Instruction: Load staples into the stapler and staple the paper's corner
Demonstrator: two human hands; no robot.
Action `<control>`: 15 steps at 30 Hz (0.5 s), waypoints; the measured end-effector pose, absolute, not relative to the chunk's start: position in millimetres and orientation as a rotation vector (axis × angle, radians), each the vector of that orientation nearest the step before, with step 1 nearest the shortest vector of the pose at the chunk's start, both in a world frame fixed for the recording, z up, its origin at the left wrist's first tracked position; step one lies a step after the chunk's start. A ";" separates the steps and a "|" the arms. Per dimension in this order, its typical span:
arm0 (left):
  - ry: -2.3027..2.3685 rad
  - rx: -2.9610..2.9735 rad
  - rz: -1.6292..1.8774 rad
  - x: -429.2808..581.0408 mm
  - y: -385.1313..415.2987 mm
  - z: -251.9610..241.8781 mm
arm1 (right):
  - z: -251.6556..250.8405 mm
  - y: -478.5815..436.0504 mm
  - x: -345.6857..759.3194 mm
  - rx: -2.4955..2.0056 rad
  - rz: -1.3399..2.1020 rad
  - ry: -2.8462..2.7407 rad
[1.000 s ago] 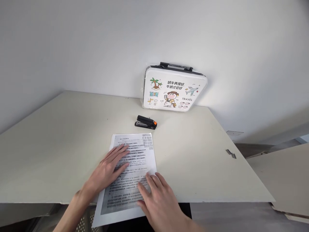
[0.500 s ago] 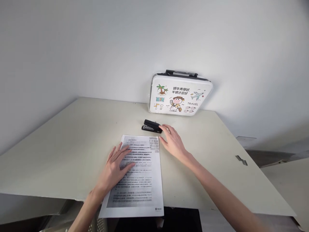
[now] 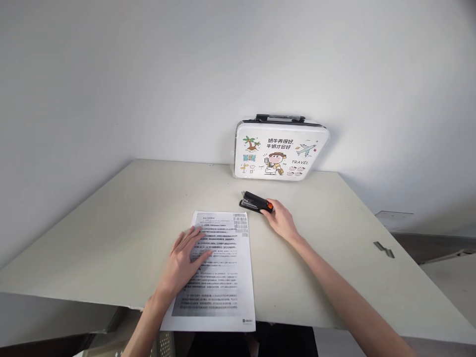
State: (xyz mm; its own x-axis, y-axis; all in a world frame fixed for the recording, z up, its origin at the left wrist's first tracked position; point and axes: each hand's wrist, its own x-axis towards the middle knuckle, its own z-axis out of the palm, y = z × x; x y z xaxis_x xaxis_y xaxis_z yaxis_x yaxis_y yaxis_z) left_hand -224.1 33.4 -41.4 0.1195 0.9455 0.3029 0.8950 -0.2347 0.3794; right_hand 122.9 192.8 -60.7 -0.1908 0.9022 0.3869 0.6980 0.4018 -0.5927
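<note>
My left hand (image 3: 186, 258) lies flat on a printed sheet of paper (image 3: 223, 292), fingers spread over its left side. The sheet hangs slightly past the table's front edge; whether more sheets lie under it I cannot tell. Just beyond its top right corner, my right hand (image 3: 280, 218) is closed around the rear end of a black stapler (image 3: 256, 202). An orange patch shows on the stapler by my fingers, and its front end points left. The stapler is at or just above the tabletop; I cannot tell which.
A white case (image 3: 280, 151) with cartoon prints and a black handle leans against the wall behind the stapler. On the right of the pale table (image 3: 122, 223) is a small dark strip (image 3: 384, 249). Below the front edge, a perforated basket (image 3: 166, 343) partly shows.
My right hand has closed on the stapler, which has shifted right and turned a little. My left hand stays on the paper. The view has moved slightly.
</note>
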 end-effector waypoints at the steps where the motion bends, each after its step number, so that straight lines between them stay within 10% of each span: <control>1: 1.876 2.271 0.744 -224.1 33.6 -41.3 | -60.9 185.6 135.4 -1.373 0.376 -1.948; 15: 1.796 2.470 0.618 -222.3 73.7 -30.3 | -41.1 71.5 251.9 -1.398 0.896 -1.887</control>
